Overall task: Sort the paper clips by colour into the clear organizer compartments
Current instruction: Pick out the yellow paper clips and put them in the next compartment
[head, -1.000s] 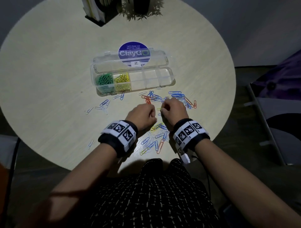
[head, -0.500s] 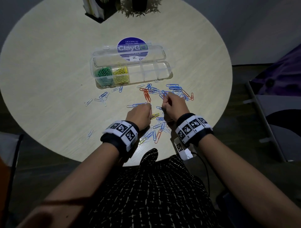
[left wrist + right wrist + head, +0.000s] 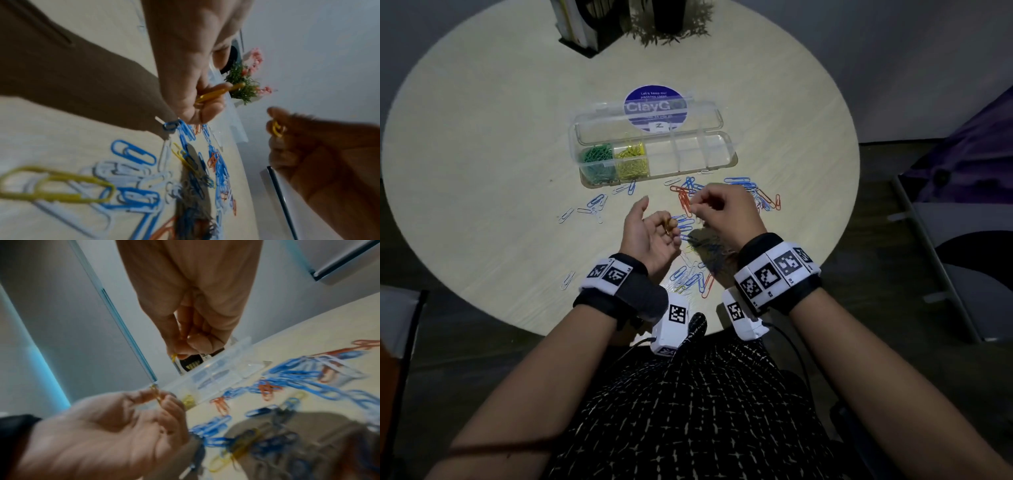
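Yellow clips (image 3: 218, 92) pinched in both hands (image 3: 650, 233)

Dim room; round pale wood table (image 3: 482, 144), grey wall (image 3: 893, 51), dark floor (image 3: 876, 240).

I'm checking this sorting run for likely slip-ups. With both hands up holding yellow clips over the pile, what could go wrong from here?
1. The left hand and right hand each pinch yellow clips only at the fingertips; one could drop back into the mixed pile.
2. The yellow compartment sits right beside the green one, both heaped, so clips may spill across the divider.
3. Loose clips lie near the table edge; a wrist could knock them off.
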Demonstrator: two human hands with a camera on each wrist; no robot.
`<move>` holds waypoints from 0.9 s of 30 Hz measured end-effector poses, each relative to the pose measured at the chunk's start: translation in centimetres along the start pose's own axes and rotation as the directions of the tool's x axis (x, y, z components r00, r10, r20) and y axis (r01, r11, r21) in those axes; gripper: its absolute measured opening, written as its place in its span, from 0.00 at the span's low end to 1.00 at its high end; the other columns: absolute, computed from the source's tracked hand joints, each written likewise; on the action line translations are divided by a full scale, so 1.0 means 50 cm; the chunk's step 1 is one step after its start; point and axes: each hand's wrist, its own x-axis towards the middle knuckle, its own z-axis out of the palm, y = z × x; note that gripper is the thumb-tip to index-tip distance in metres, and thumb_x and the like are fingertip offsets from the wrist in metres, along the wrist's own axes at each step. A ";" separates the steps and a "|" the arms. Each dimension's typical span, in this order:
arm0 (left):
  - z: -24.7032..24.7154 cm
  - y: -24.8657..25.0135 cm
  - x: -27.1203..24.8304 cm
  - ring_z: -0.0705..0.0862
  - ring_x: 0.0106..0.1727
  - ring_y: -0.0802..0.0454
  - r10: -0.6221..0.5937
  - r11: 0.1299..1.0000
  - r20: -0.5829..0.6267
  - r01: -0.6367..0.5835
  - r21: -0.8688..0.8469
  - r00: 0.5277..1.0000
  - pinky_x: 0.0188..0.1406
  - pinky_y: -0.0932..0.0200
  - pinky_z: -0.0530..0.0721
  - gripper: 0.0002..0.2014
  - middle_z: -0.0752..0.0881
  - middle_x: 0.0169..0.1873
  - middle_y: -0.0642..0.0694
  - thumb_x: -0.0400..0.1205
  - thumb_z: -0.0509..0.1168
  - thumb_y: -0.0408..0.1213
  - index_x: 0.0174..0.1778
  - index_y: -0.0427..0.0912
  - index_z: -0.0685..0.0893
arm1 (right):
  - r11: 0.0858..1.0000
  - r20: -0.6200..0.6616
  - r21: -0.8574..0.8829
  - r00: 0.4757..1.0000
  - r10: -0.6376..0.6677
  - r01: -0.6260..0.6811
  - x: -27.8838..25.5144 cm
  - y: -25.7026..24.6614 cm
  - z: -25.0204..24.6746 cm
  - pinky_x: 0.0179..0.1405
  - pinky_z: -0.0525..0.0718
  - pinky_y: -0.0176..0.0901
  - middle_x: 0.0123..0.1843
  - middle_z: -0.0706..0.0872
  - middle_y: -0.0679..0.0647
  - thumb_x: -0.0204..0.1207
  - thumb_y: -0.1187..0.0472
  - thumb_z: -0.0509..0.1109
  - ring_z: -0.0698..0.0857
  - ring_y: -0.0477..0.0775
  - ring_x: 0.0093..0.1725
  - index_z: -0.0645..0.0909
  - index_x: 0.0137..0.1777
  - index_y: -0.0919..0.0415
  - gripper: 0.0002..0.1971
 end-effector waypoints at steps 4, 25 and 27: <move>0.008 -0.009 0.004 0.78 0.15 0.54 -0.106 0.994 -0.017 0.105 -0.028 0.994 0.21 0.72 0.75 0.22 0.78 0.16 0.45 0.85 0.51 0.51 0.32 0.40 0.72 | 0.999 0.051 -0.010 0.998 -0.036 0.037 0.004 -0.015 0.012 0.37 0.76 0.30 0.35 0.84 0.54 0.72 0.69 0.72 0.77 0.40 0.30 0.87 0.43 0.70 0.04; -0.013 -0.003 -0.002 0.73 0.09 0.58 -0.044 0.980 -0.180 0.077 0.182 0.983 0.12 0.75 0.72 0.16 0.72 0.09 0.50 0.87 0.51 0.36 0.34 0.39 0.74 | 0.940 0.070 -0.300 0.979 0.192 -0.163 -0.017 0.056 0.013 0.41 0.80 0.33 0.42 0.87 0.59 0.73 0.71 0.67 0.83 0.55 0.43 0.83 0.48 0.68 0.06; -0.004 -0.008 -0.005 0.80 0.12 0.56 -0.044 0.982 -0.152 0.071 0.173 0.987 0.16 0.71 0.79 0.18 0.81 0.15 0.46 0.87 0.50 0.39 0.36 0.36 0.76 | 0.963 0.076 -0.245 0.988 0.134 -0.111 -0.016 0.033 0.016 0.39 0.76 0.30 0.33 0.81 0.49 0.73 0.71 0.70 0.79 0.50 0.41 0.84 0.48 0.69 0.05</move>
